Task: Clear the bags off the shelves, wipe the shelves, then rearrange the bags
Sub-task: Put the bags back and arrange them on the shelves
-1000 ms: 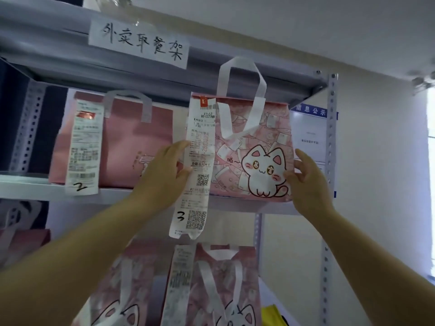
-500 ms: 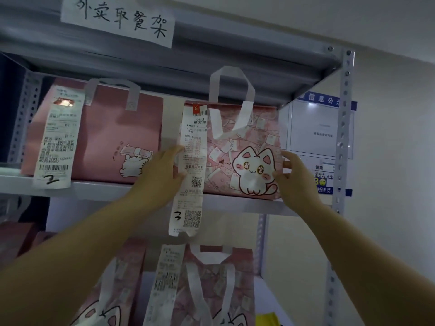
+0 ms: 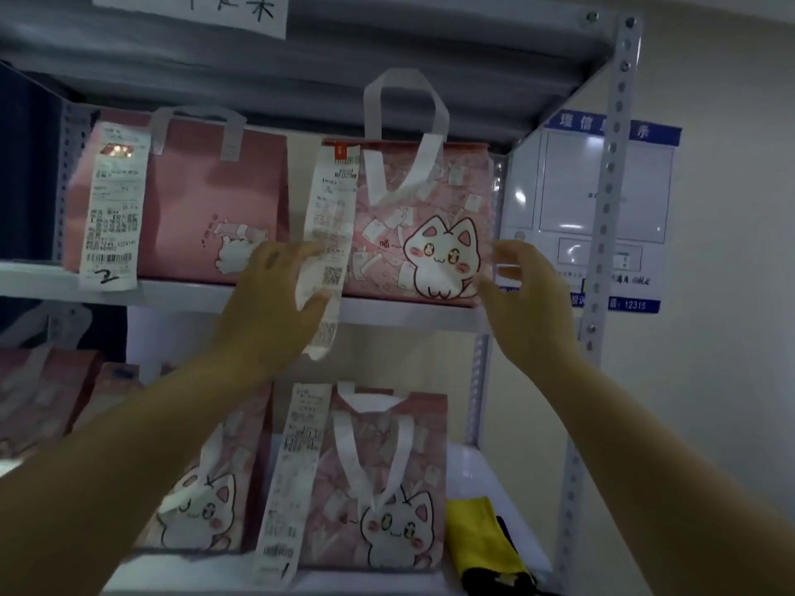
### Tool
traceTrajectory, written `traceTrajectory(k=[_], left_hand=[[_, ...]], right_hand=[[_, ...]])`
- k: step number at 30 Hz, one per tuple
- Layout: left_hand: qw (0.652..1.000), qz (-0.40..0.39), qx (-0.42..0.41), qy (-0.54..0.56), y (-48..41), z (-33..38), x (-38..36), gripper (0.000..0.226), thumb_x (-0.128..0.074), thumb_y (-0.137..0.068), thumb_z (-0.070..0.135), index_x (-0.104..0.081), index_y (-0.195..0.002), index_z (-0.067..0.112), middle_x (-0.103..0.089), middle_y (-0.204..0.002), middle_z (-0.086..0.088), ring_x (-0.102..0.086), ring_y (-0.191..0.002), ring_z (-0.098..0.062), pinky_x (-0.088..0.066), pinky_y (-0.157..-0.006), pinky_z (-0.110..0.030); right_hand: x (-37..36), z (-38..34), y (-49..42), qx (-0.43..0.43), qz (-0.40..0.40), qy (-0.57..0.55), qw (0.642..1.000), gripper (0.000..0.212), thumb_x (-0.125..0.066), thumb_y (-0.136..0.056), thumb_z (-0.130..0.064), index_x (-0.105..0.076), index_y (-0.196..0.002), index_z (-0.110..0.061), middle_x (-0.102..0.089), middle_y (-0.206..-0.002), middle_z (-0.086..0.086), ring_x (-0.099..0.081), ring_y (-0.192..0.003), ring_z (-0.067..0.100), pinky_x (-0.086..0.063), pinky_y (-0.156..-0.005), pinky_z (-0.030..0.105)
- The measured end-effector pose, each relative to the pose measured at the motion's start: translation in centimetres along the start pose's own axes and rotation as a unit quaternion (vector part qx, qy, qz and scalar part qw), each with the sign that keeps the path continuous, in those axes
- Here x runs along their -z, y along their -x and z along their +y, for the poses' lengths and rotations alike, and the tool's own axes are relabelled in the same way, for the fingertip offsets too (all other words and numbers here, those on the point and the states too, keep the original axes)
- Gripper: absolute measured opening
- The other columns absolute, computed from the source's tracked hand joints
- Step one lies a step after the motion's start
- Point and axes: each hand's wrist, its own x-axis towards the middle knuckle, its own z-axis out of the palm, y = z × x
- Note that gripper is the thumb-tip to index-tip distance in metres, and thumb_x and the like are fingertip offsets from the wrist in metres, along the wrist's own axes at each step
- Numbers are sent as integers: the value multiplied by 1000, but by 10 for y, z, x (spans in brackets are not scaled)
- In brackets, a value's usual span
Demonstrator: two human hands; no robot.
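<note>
The left hand [image 3: 275, 303] has its fingers spread and only lightly bent. The receipt [image 3: 333, 225] runs down between fingers and thumb and buckles against the thumb; in the blur I see no closed pinch. The right hand [image 3: 531, 294] is a loose, open cup that holds nothing. It sits just beside the bag's right edge, and I cannot tell whether it touches.

The cat bag [image 3: 426, 234] stands upright on the upper shelf [image 3: 408, 314], between the two hands. From the left hand it lies at about 1 o'clock, from the right at about 10 o'clock. Both hands are at its lower corners and about equally near. Its long axis runs 9 to 3 along the shelf edge, its handles [image 3: 404, 122] point to 12, and its printed face is turned to the person.

With the hands at each side, I judge the coming move to be a two-handed squeeze across that 9-to-3 axis, then a pull or a nudge. The loose receipt may get trapped under the left palm.

At 9 o'clock a plain bag [image 3: 206, 200] stands just beside it. More bags [image 3: 387, 488] stand on the shelf below at 6 o'clock, with a yellow cloth [image 3: 482, 531] to their right. A notice board [image 3: 602, 195] hangs at 3 o'clock.
</note>
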Motion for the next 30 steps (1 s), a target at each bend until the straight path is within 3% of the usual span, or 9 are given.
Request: traceTrajectory(k=[5,7,11,14,16,20,25,27,30], left_hand=[[999,-18,22,44,58,11,-5,37,-65,-84,24,-53,-119,22,-49,-110,6,-49,-91,-4,-35,-73,-11],[998,-31,35,42,83,11,-9,35,-66,-83,26,-54,-116,23,-49,-106,9,-49,-88,1,-34,-72,-10],[991,-72,97,62,131,-2,-23,31,-66,-83,23,-56,-112,24,-54,-103,6,-53,-88,0,-42,-77,-18],[980,-111,153,68,162,-20,-37,32,-66,-84,21,-56,-114,23,-55,-104,4,-55,-92,-7,-48,-80,-26],[972,-140,181,45,177,-37,-46,39,-65,-84,21,-53,-121,20,-52,-109,2,-54,-95,-11,-48,-84,-29],[947,-200,250,11,196,-75,-56,55,-64,-86,26,-40,-134,18,-36,-134,-5,-47,-116,-21,-42,-98,-36],[929,-246,276,4,203,-109,-69,70,-60,-88,29,-22,-145,17,-26,-146,-8,-35,-131,-27,-35,-107,-44],[925,-262,274,12,204,-117,-76,70,-58,-89,27,-20,-146,16,-29,-145,-10,-37,-130,-27,-34,-107,-45],[929,-266,252,47,207,-121,-86,55,-57,-90,21,-34,-139,14,-46,-133,-7,-49,-117,-22,-42,-96,-34]], right_hand=[[5,3,55,39,-51,-57,996,25,-62,-87,-19,-57,-112,-18,-60,-105,-7,-57,-92,5,-47,-74,15],[4,8,78,42,-74,-61,994,22,-62,-87,-17,-59,-108,-17,-61,-100,-9,-58,-88,3,-48,-72,16],[-6,28,124,-8,-140,-52,989,17,-61,-86,-19,-59,-104,-22,-58,-94,-16,-57,-85,1,-50,-72,22],[-18,46,153,-73,-181,-34,980,16,-61,-87,-21,-56,-100,-29,-55,-91,-22,-54,-84,-7,-47,-73,19],[-28,58,169,-113,-200,-13,973,21,-61,-87,-25,-57,-107,-27,-56,-98,-18,-53,-85,-6,-43,-72,15],[-51,82,193,-218,-248,21,944,42,-61,-87,-21,-48,-127,-20,-55,-120,-5,-53,-96,11,-40,-78,24],[-78,101,211,-300,-258,51,917,60,-60,-87,-17,-32,-140,-19,-45,-135,3,-49,-112,19,-41,-75,25],[-86,105,215,-325,-258,56,908,66,-59,-87,-18,-26,-143,-19,-42,-137,4,-47,-118,22,-45,-82,31],[-96,105,219,-359,-257,48,896,49,-56,-89,-23,-36,-134,-21,-51,-124,0,-56,-99,20,-53,-78,39]])
